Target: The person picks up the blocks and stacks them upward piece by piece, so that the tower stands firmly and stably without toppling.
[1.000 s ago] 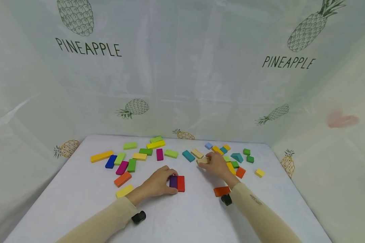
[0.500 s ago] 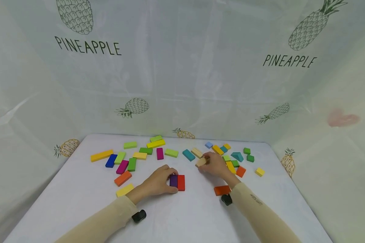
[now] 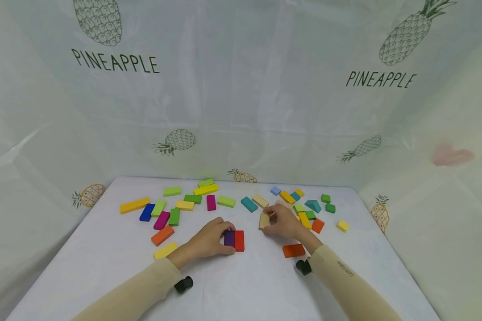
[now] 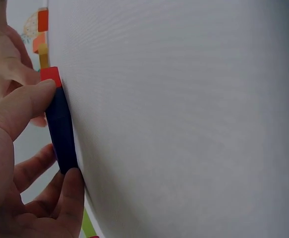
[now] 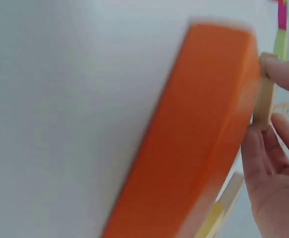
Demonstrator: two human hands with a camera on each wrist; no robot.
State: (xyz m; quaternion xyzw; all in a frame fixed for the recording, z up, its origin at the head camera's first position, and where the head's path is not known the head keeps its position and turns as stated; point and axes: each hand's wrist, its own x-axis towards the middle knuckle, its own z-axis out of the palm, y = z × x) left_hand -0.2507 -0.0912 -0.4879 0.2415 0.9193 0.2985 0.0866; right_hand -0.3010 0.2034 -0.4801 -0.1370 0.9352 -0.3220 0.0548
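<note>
My left hand [image 3: 208,240] grips a purple wooden block [image 3: 229,238] lying on the white table, thumb at the near end and fingers at the far end. A red block [image 3: 239,241] lies flush along its right side. In the left wrist view the thumb overlaps the red block's end [image 4: 50,74], with the purple block looking dark blue. To the right, my right hand [image 3: 285,223] pinches a plain wood-coloured block [image 3: 262,221] between thumb and fingers, its long side pointing away from me. The right wrist view shows this block upright between the fingertips.
An orange-red block [image 3: 293,250] lies below my right hand, large in the right wrist view. Beyond it are a teal block [image 3: 249,204], a ridged wooden block [image 3: 260,201] and several coloured blocks at right. Many more, such as a blue block [image 3: 147,212], spread at left.
My right hand has turned the plain wooden block from lying crosswise to pointing away from me, drawing it slightly nearer. Another plain block now shows behind that hand. My left hand stays put.
</note>
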